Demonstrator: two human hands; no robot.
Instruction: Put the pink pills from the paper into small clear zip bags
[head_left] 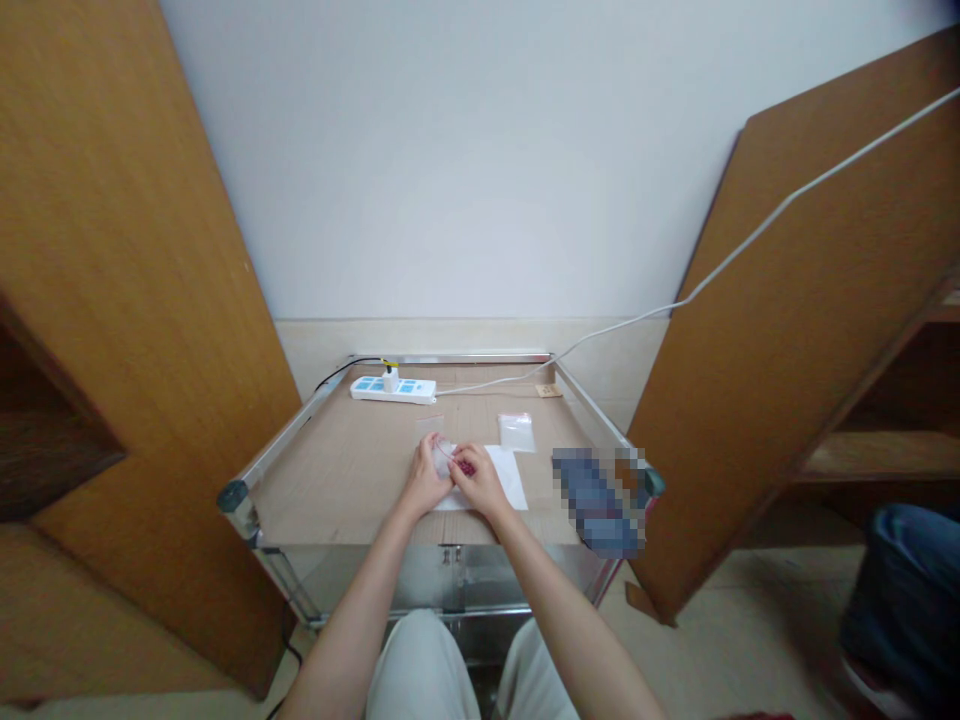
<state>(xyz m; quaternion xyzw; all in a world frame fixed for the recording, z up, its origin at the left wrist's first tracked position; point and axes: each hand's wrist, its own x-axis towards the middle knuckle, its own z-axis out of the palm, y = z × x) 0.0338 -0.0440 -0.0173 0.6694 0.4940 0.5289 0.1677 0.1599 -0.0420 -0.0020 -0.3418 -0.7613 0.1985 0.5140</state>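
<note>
My left hand [426, 484] is closed on a small clear plastic bag [443, 459], low over the front middle of the table. Close beside it, my right hand [480, 484] pinches a bunch of small dark red beads [466, 466] at the bag's right side. Whether any of the beads are inside the bag I cannot tell. Under both hands lies a white sheet of paper [511, 480]. A pack of clear bags [517, 432] rests just behind the paper, and a single flat clear bag [430, 424] lies behind my left hand.
A white power strip [394, 390] with a plug in it sits at the back left; its white cable [622, 325] runs off right. A pixelated dark item [598, 503] lies at the table's right. Metal rails edge the cardboard-covered table [322, 490]. Someone's leg [907, 600] shows at right.
</note>
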